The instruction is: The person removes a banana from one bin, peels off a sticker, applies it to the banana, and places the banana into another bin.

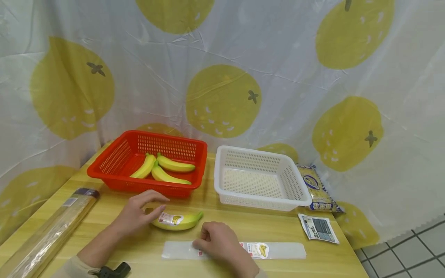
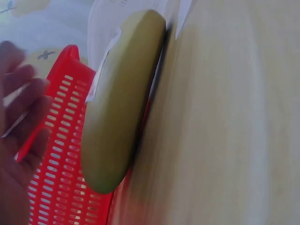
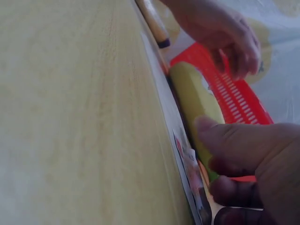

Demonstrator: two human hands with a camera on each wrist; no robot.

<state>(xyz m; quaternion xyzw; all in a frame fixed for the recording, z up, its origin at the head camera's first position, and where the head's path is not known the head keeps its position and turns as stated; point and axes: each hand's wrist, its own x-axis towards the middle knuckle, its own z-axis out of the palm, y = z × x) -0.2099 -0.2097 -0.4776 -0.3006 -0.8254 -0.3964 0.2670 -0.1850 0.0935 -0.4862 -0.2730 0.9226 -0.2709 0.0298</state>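
Your left hand (image 1: 139, 211) hovers with fingers loosely bent, gripping nothing, and the banana (image 1: 190, 221) lies on the table (image 1: 271, 226) just beyond your thumb! Your left wrist view shows a clear gap between those fingers and the fruit. And look at that banana: stem to your right, and a white sticker (image 1: 170, 219) along its upper side, with a red block at one end and a banana drawing at the other; the lettering is too small to read.

Over to your right hand (image 1: 220, 240), down over the clear strip (image 1: 286, 250), fingers curled, thumb reaching out ahead. Whether it pinches anything there, you cannot tell from these views. Beside that hand, a second sticker (image 1: 259, 250) sits on the strip, same red mark, same banana picture. The banana lies behind the strip, between your two hands, off to the left of the right one.

More print out on the right! A bag (image 1: 314, 189) carries a blue oval badge and bold blue characters, not sharp enough to read; nearer you, a small white packet (image 1: 318, 228) shows dark lettering and a grey-blue panel, blurred too. Far left, a clear wrapped roll (image 1: 52, 233) wears a pale label (image 1: 69, 201), again unreadable. Behind your hands, three bananas (image 1: 174, 165) rest in the red basket (image 1: 121, 185), with the white basket (image 1: 257, 201) just to its right!
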